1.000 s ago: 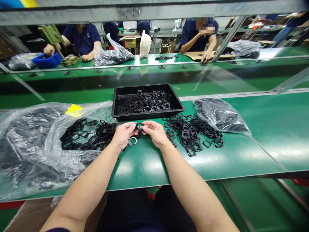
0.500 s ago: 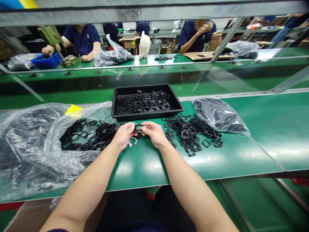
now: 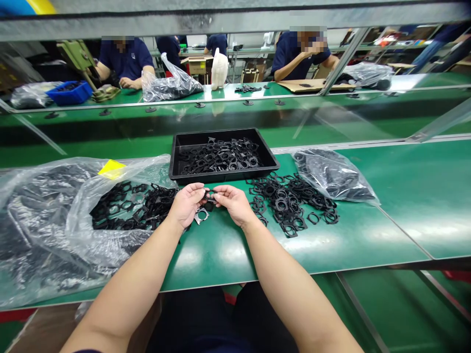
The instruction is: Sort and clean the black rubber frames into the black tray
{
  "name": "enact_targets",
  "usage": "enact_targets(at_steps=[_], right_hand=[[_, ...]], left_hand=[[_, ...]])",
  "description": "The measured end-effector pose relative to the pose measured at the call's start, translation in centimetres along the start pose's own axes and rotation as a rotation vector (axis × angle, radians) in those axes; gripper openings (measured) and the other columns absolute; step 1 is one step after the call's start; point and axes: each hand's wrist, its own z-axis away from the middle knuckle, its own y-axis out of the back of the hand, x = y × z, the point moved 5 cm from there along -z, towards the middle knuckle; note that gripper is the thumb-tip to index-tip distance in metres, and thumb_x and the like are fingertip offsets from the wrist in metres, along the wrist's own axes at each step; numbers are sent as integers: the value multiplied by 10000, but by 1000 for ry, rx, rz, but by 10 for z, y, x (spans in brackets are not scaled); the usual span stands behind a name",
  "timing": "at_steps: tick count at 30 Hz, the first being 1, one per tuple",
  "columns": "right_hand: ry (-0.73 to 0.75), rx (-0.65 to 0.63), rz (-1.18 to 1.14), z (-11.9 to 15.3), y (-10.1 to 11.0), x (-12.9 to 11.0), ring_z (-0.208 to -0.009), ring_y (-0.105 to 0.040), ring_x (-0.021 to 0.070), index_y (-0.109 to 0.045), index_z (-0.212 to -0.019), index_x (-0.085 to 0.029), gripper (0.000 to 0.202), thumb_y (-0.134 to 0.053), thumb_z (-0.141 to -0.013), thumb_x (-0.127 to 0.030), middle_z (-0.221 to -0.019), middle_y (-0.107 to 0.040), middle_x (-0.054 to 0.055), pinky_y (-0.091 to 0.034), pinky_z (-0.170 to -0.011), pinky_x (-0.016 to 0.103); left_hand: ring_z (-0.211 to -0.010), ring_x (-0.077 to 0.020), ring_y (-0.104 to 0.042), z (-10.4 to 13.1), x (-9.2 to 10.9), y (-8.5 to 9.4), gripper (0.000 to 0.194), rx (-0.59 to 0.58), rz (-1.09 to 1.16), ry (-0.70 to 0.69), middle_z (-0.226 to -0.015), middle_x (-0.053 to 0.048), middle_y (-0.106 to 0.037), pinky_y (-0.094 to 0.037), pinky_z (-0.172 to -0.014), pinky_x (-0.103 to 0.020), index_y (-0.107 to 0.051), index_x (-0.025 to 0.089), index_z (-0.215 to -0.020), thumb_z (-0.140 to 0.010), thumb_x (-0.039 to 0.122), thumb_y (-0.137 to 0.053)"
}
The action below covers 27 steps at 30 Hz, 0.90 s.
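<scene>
Between my fingertips is a small black ring-shaped plastic part (image 3: 210, 194), partly hidden by them. My left hand (image 3: 187, 203) pinches its left side, and my right hand (image 3: 233, 202) pinches the right. Just below my left fingers, a grey frame with a round hole (image 3: 201, 215) lies on the green table. Left of my hands, many black frame parts (image 3: 156, 203) spill from the mouth of a clear plastic bag (image 3: 86, 215). A heap of black ring parts (image 3: 283, 196) lies to the right. Behind my hands stands a black tray (image 3: 225, 175) holding more black parts.
A closed clear bag of black parts (image 3: 333, 176) lies at the right. A metal rail (image 3: 235, 22) crosses above the table. Across the line, two people (image 3: 127, 59) sit at another bench, with a blue bin (image 3: 71, 93) and a bag (image 3: 172, 86) on it.
The black part between my fingers has tilted and shows its opening less. My hands stay almost in place. Across the bench, the left co-worker's hand has moved away from the blue bin.
</scene>
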Motion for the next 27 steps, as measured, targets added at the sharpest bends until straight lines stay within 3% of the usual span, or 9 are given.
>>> enact_targets(at_steps=[5,9,13,19,27], right_hand=[[23,20,-4,-2,2,-1,-603,-559,98,-661,-863,-146,340,-801,-603,-314,-710,-646,13,-458,-543,215],[37,41,-6,-2,4,-1,-628,-567,108,-658,-876,-151,346,-799,-609,-321,-730,-649,19,-459,-554,222],[21,27,-1,-2,4,0,-642,-575,117,-655,-869,-154,345,-800,-607,-325,-735,-655,23,-461,-559,228],[44,47,-16,-2,4,-1,-625,-572,108,-657,-870,-149,339,-799,-609,-311,-725,-656,19,-459,-549,218],[11,34,-47,-1,3,-1,-586,-574,93,-654,-899,-150,355,-804,-606,-284,-706,-649,6,-463,-516,193]], left_hand=[[-723,-110,-629,0,-1,-1,392,49,35,14,-861,-35,-675,-491,-671,-241,-582,141,-960,-616,185,-765],[-706,-124,-630,2,-3,-4,327,15,-12,85,-804,-43,-670,-502,-675,-264,-602,122,-929,-665,256,-741],[-701,-125,-633,3,-4,-4,365,-14,25,89,-784,-43,-676,-511,-677,-261,-603,125,-944,-628,213,-764],[-581,-84,-590,1,-4,-1,369,58,11,59,-714,-21,-653,-451,-527,-182,-610,118,-925,-609,213,-775],[-587,-86,-584,0,-4,-2,358,57,-4,54,-716,-14,-640,-424,-496,-176,-620,128,-917,-615,246,-772]])
